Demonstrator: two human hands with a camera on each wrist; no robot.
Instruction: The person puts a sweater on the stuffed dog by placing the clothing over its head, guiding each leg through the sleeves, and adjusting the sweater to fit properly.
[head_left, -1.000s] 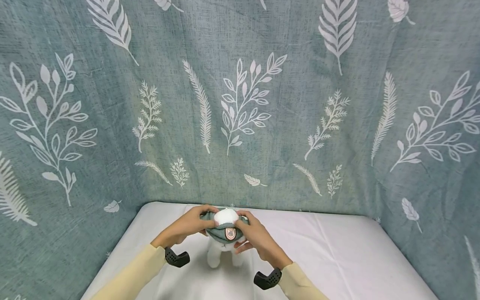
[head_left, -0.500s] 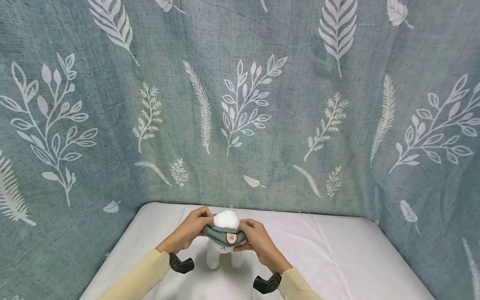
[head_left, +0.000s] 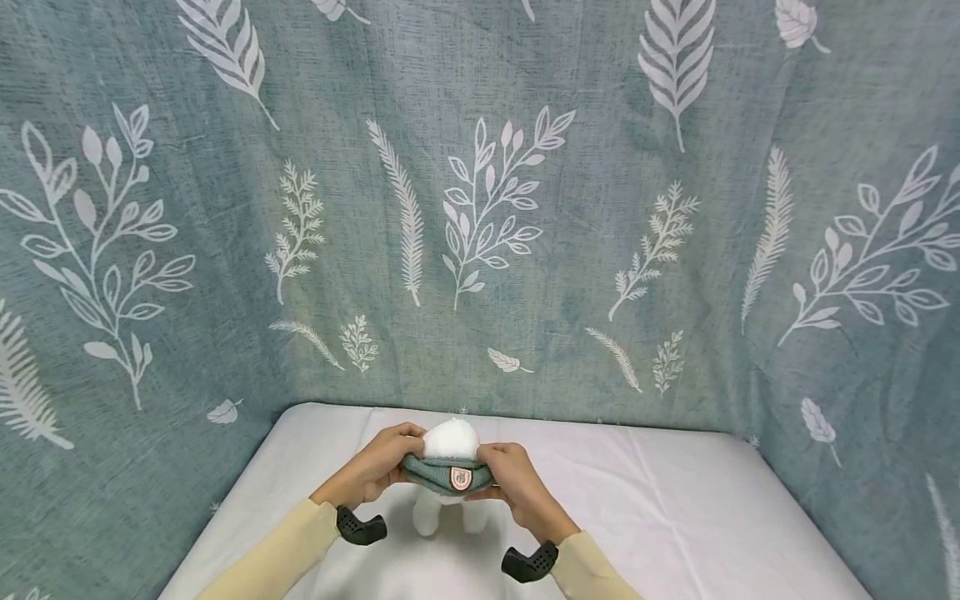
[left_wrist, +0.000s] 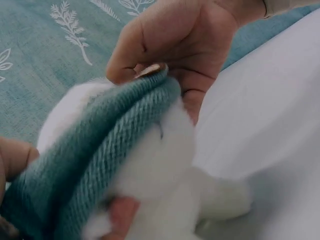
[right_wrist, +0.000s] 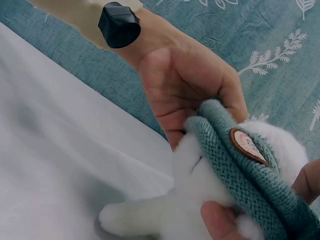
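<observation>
A white plush toy [head_left: 452, 437] stands on the white-covered table, its two legs showing below the hands. Around its head sits a teal knitted band [head_left: 435, 473] with a small patch [head_left: 461, 477] at the front. The rounded white crown pokes up above the band. My left hand [head_left: 378, 468] pinches the band's left side, thumb on top and fingers beneath. Opposite it, my right hand [head_left: 517, 482] grips the right side the same way. In the right wrist view, a thin stitched line on the white face [right_wrist: 192, 170] shows just under the knit edge.
White cloth [head_left: 637, 517] covers the table. Teal curtains [head_left: 525, 250] with white leaf prints hang behind and at both sides. Black wrist cameras [head_left: 362, 527] sit at the cuffs of the cream sleeves [head_left: 273, 550].
The band is now lower and its front flatter, with more of the white crown showing. Both hands have closed more tightly on its sides; the right hand's spread fingers have drawn in.
</observation>
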